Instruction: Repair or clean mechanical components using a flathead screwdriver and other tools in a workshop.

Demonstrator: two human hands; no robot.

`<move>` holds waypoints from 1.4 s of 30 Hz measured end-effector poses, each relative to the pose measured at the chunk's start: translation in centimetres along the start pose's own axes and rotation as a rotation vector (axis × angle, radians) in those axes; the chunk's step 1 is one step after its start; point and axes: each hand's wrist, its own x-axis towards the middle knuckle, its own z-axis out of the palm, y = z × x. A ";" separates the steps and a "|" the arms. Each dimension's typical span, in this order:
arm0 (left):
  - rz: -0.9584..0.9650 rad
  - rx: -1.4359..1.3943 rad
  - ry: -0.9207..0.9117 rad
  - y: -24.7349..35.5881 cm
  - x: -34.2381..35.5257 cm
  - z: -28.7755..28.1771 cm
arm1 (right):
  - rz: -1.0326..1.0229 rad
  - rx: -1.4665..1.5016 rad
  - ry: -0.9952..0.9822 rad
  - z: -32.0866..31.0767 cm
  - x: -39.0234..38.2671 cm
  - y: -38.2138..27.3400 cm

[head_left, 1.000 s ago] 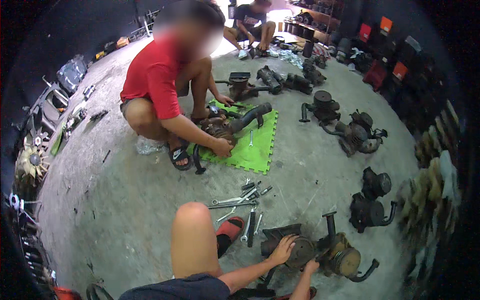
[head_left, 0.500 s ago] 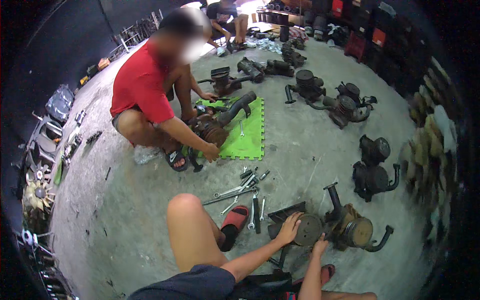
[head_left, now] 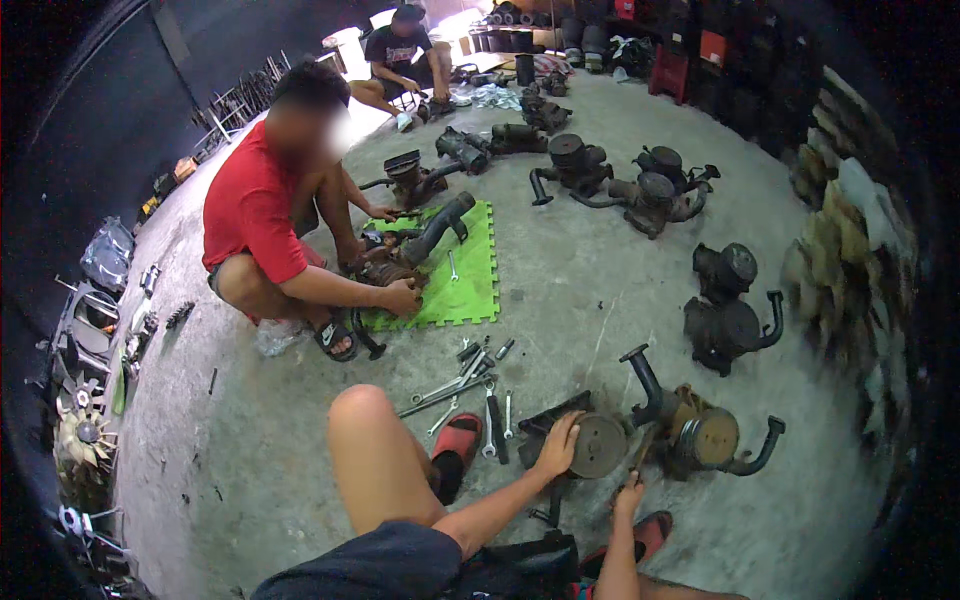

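Near my feet sits a dark, greasy engine part with a round grey pulley (head_left: 600, 446) facing up. My left hand (head_left: 560, 447) lies along the pulley's left edge, fingers stretched out over it. Just right of and below the pulley, my right hand (head_left: 628, 495) is closed round a slim brownish bar (head_left: 643, 450), which points up and away. Its exact kind is too small to tell. To the right stands a similar engine part with a grooved pulley (head_left: 716, 437) and curved pipes, apart from my hands.
Wrenches and sockets (head_left: 470, 375) lie left of the engine part. Beyond, a person in a red shirt (head_left: 255, 205) squats at a green foam mat (head_left: 470, 290), handling another engine part. More pulley parts (head_left: 725, 325) stand at the right and back. Another person (head_left: 398, 60) sits farther off.
My right hand has drawn back from the pulley's edge, and the brownish bar now shows in it. My left hand stays at the pulley. The whole view has shifted slightly.
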 end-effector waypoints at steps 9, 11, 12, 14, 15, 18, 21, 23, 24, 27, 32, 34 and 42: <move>-0.042 0.074 0.013 -2.0 -0.1 -2.1 | -0.280 -0.095 -0.012 -0.2 -3.6 1.4; -0.072 0.115 -0.085 -0.9 0.7 -1.2 | -0.183 -0.153 -0.054 -1.7 -4.1 -0.8; -0.080 0.198 -0.108 -0.3 1.1 -1.0 | -0.278 -0.112 0.052 -1.4 -3.2 0.4; -0.011 0.307 -0.093 1.5 1.6 -0.3 | -0.361 -0.073 0.150 -1.7 -4.1 0.3; 0.057 0.421 -0.070 2.3 1.8 -0.4 | -0.224 -0.133 0.078 -2.0 -4.8 -0.4; 0.163 0.523 -0.182 5.8 2.7 0.9 | -0.132 -0.254 -0.012 -2.4 -4.4 -0.8; 0.203 0.696 -0.378 8.3 2.0 1.5 | -0.149 -0.332 -0.075 -1.9 -5.2 -1.8; 0.154 0.835 -0.631 11.3 1.6 2.5 | -0.123 -0.352 -0.051 -2.8 -5.0 -1.4; 0.153 0.856 -0.661 10.8 1.5 2.7 | -0.228 -0.275 0.012 -2.2 -3.5 1.1; 0.175 0.936 -0.613 9.0 0.8 1.2 | -0.261 -0.201 0.031 -0.6 -4.3 0.3; 0.094 0.926 -0.617 9.1 1.5 0.3 | -0.136 -0.261 -0.012 -1.2 -4.4 -0.2; 0.098 0.909 -0.636 8.8 1.4 0.4 | -0.247 -0.239 -0.030 -1.5 -4.4 0.2; 0.282 0.830 -0.585 7.9 0.8 -0.4 | -0.262 -0.259 0.041 -0.9 -3.9 1.7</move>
